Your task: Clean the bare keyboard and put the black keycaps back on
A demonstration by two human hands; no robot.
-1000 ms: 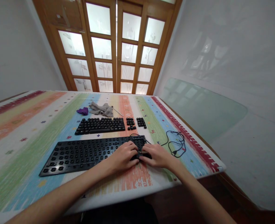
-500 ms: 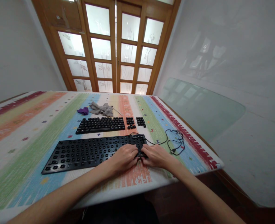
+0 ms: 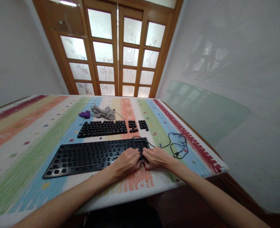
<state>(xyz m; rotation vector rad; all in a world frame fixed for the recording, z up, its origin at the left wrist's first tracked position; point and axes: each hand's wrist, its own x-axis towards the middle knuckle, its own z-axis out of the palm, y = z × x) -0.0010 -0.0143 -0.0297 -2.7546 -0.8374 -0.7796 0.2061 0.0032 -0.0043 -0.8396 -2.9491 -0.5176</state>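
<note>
A black keyboard with its keycaps off lies on the striped tablecloth, bare switches facing up. My left hand is closed at its near right corner, fingers curled on the edge. Close beside it, my right hand is closed on the same corner, fingertips almost meeting the left ones. The thumbs sit low at the front edge; anything small between the fingertips is hidden. Beyond the keyboard, the removed black keycaps are laid out in rows, with smaller groups of keycaps to their right.
A coiled black cable lies right of the keyboard. Behind the keycaps are a grey cloth, a purple cloth and a thin rod. The tablecloth reaches the table's front edge. Walls flank both sides; wooden glazed doors stand behind.
The view has tilted up slightly, so the table things appear a little lower. Both hands stay at the keyboard's corner with only slight finger movement; the keyboard has not visibly moved.
</note>
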